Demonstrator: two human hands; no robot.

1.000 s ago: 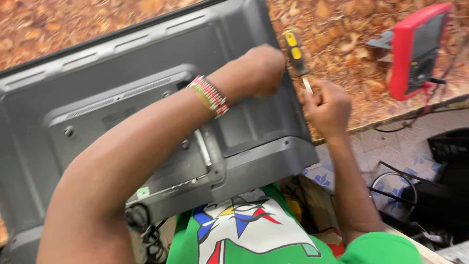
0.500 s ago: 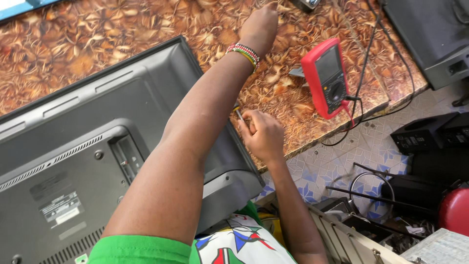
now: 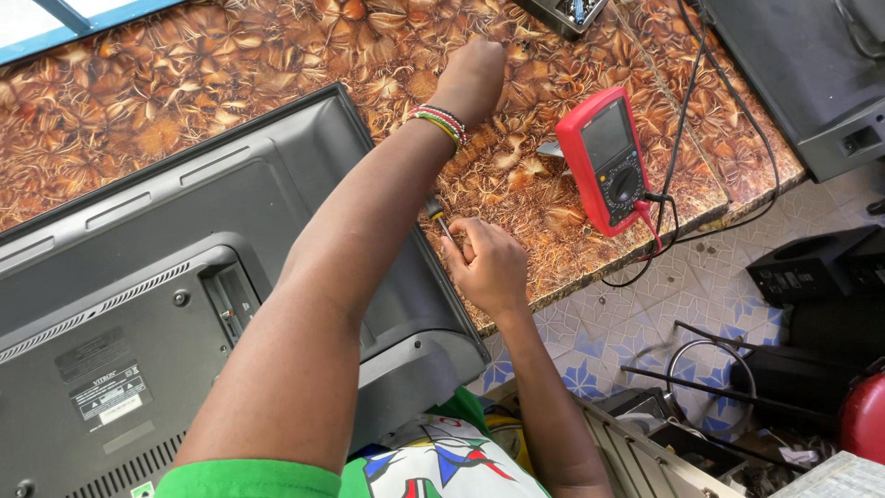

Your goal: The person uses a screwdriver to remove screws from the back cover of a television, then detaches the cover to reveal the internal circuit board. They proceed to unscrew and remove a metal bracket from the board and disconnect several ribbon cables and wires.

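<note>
Two hands at the back of a flat television lying face down on a leaf-patterned table.

Head view: the right hand has its fingers closed around a screwdriver, of which only the dark handle end and a short piece of shaft show above the fingers, just beside the edge of the grey television. The left hand is curled into a loose fist on the table, far beyond the right fingers; whether it grips anything I cannot tell. The left forearm crosses over the television and hides part of its rear cover. To the right of the right fingers a red multimeter lies with its black leads running away. Compared with half a second ago, the left hand is drawn a little nearer and the multimeter appears lower in view.
</note>
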